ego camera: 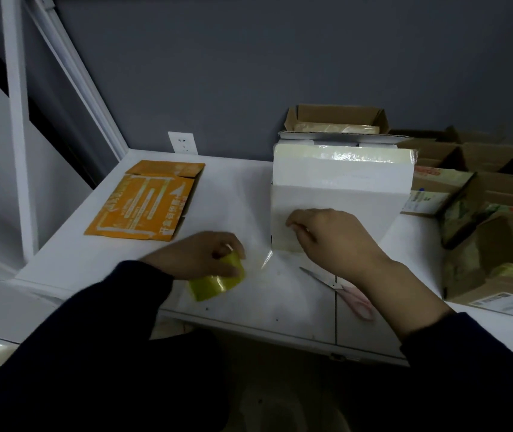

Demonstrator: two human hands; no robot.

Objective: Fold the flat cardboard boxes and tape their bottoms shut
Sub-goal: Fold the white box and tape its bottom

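Head camera: a white cardboard box (342, 185) is being stood upright near the middle of the white table (236, 188), with glossy tape along its upper edge. Its near face is being touched by the right hand (330, 238), fingers bent against it; whether tape is being pinched or only pressed cannot be told. A yellowish tape roll (217, 280) is being gripped by the left hand (199, 257) just left of the box, and a clear strip (266, 260) is being stretched from the roll to the box's lower left corner. Pink-handled scissors (347, 291) are lying beneath the right forearm. An open brown carton (337, 118) is standing directly behind the box, and the right side is being hemmed in by piled cartons (482, 219). A flat orange box (146, 204) is lying well apart at the left, with bare tabletop between it and the hands.
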